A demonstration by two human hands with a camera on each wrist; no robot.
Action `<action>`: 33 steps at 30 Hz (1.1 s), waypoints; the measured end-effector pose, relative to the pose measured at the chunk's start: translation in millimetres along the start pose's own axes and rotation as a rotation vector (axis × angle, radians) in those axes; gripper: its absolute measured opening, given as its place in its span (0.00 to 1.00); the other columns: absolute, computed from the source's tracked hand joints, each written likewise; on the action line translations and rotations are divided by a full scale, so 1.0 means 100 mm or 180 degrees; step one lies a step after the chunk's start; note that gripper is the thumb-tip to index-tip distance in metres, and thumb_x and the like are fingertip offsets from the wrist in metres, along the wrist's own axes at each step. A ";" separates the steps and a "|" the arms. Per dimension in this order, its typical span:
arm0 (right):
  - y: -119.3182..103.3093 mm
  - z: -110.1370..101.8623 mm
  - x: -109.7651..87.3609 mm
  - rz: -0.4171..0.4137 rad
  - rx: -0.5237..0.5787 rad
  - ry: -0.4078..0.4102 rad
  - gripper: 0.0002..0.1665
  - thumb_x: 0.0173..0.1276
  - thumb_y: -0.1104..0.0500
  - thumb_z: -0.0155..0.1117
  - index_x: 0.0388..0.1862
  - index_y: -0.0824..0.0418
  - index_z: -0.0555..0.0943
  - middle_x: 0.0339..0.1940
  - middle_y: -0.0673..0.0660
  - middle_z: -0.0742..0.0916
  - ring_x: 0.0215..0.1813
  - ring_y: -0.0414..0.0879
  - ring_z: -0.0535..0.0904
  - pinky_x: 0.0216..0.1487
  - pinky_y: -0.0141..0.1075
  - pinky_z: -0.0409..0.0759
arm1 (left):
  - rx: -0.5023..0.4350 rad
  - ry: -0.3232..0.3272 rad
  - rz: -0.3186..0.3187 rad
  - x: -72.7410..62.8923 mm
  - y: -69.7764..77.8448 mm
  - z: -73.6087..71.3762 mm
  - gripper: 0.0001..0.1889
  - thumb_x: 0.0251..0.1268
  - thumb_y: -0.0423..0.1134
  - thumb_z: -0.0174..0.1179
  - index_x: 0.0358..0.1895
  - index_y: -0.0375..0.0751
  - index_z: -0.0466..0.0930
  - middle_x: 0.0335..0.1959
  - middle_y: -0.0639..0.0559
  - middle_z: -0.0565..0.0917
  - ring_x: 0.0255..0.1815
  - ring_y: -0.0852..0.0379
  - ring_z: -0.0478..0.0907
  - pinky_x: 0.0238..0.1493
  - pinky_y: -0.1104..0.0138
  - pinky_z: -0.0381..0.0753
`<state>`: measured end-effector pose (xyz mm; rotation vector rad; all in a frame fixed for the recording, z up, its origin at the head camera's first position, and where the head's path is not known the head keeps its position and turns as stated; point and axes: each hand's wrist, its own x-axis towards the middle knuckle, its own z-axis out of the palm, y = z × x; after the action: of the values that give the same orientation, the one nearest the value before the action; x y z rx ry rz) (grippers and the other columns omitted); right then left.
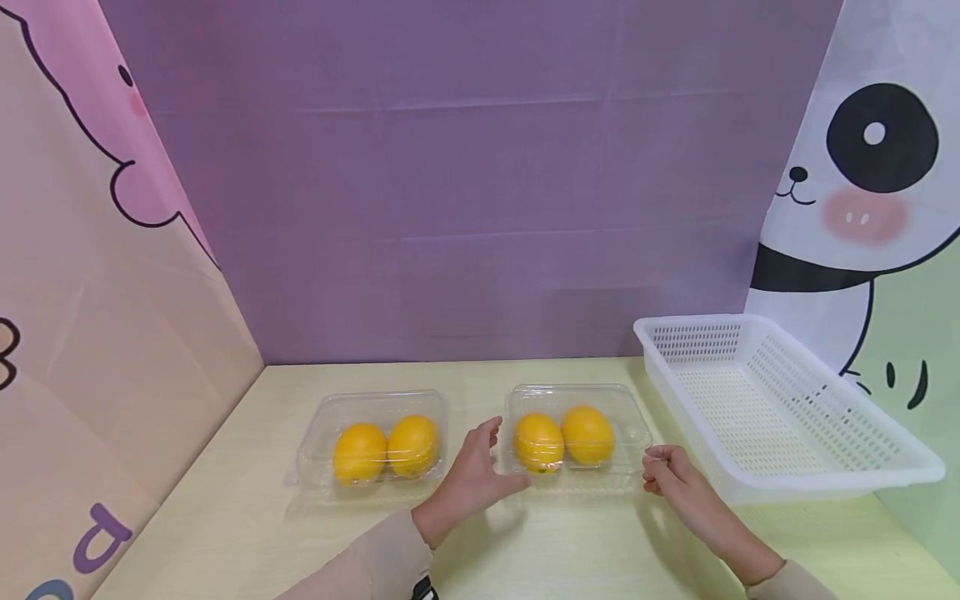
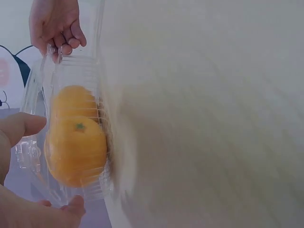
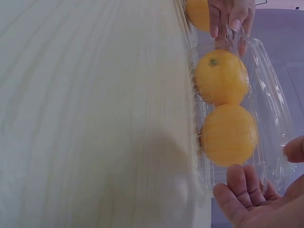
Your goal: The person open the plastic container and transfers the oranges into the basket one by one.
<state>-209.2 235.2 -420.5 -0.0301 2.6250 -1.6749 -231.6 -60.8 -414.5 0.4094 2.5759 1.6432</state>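
A clear plastic clamshell box [image 1: 633,417] with two oranges [image 1: 588,435] inside sits on the table between my hands. My left hand [image 1: 472,475] is at its left end, thumb and fingers spread wide apart; the left wrist view puts the thumb beside the box and the fingertips near its end. At the opposite end, my right hand [image 1: 678,483] pinches the box's edge between curled fingers and thumb. Seen from the right wrist, the fingers [image 3: 244,183] are close by the box's end wall. A second clamshell box [image 1: 322,425], also with two oranges [image 1: 360,452], rests left of my left hand.
To the right, a white perforated plastic basket [image 1: 832,482] stands on the pale wooden table [image 1: 225,517], its near-left side close to my right hand. A purple cloth backdrop [image 1: 450,208] rises behind the table, with cartoon-printed panels at both sides.
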 end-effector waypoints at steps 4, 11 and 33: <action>0.00 0.00 0.00 -0.0019 -0.0010 0.0001 0.19 0.82 0.57 0.46 0.58 0.72 0.64 0.47 0.62 0.77 0.46 0.47 0.76 0.52 0.36 0.81 | 0.0297 0.0062 0.0218 0.03 0.00 -0.04 0.48 0.52 0.40 0.76 0.74 0.31 0.58 0.70 0.32 0.62 0.68 0.33 0.65 0.67 0.44 0.69; 0.01 0.00 0.01 -0.0016 -0.0026 0.0001 0.19 0.82 0.57 0.46 0.58 0.72 0.64 0.47 0.62 0.77 0.46 0.47 0.76 0.52 0.36 0.81 | 0.0464 -0.0021 0.0381 0.06 0.04 -0.09 0.46 0.52 0.45 0.77 0.72 0.34 0.63 0.73 0.37 0.63 0.71 0.36 0.63 0.70 0.44 0.65; 0.02 -0.02 -0.01 0.0006 0.0011 -0.0034 0.23 0.81 0.55 0.48 0.62 0.73 0.62 0.51 0.65 0.78 0.50 0.51 0.77 0.54 0.35 0.80 | 0.0559 -0.0135 0.0529 0.13 0.07 -0.09 0.44 0.54 0.44 0.76 0.72 0.34 0.63 0.71 0.38 0.66 0.72 0.38 0.64 0.70 0.45 0.65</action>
<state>-208.7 237.4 -421.3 -0.0364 2.6138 -1.6739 -244.1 -62.9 -403.0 0.6785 2.7298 1.4386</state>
